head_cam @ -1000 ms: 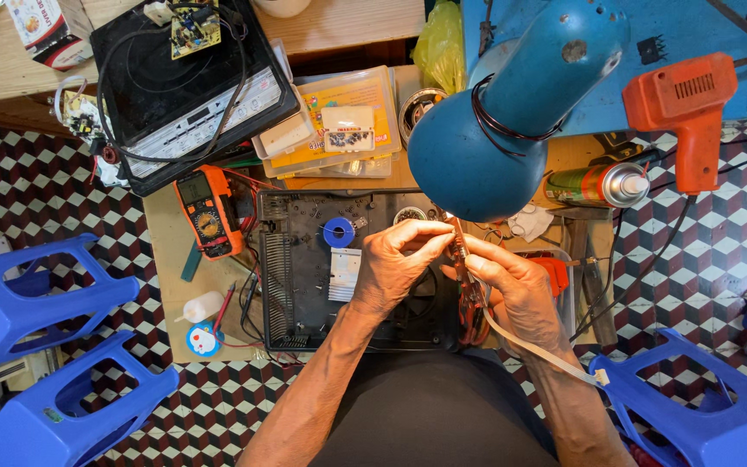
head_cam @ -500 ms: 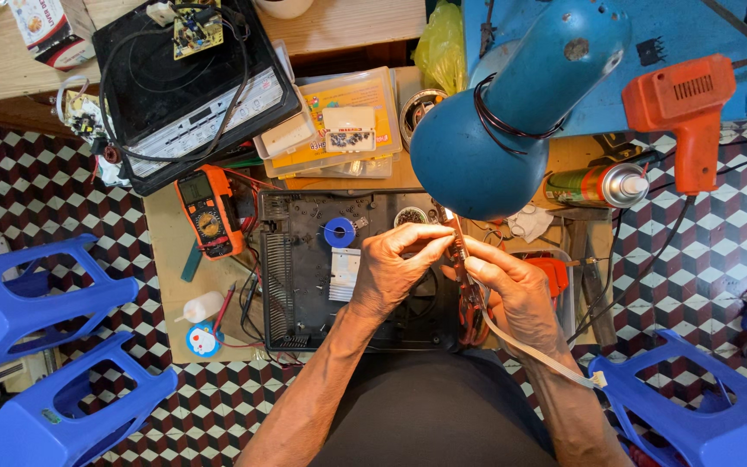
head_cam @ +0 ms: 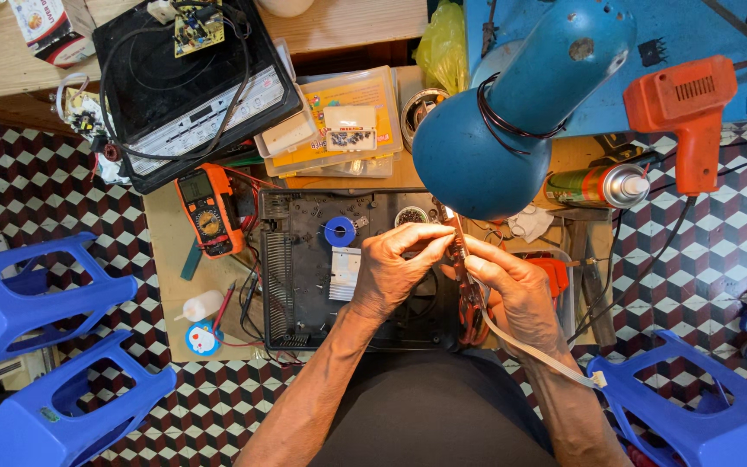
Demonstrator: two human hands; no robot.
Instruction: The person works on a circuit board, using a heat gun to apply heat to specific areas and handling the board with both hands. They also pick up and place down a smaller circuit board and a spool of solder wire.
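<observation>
My left hand (head_cam: 393,270) and my right hand (head_cam: 516,292) meet over an opened black appliance base (head_cam: 304,277) on the low workbench. Both pinch a thin reddish-brown part (head_cam: 467,281) held on edge between them, with the fingertips of both hands at its top end. A flat whitish ribbon cable (head_cam: 536,350) trails from it to the lower right and ends in a small white connector (head_cam: 598,379). Inside the base lie a blue round piece (head_cam: 339,231) and a pale finned block (head_cam: 345,272).
A blue lamp head (head_cam: 486,151) hangs just above my hands. An orange multimeter (head_cam: 209,210), a black induction cooker (head_cam: 188,82), a clear parts box (head_cam: 339,125), a spray can (head_cam: 598,186) and an orange soldering gun (head_cam: 689,112) surround the work. Blue plastic stools (head_cam: 36,303) stand on both sides.
</observation>
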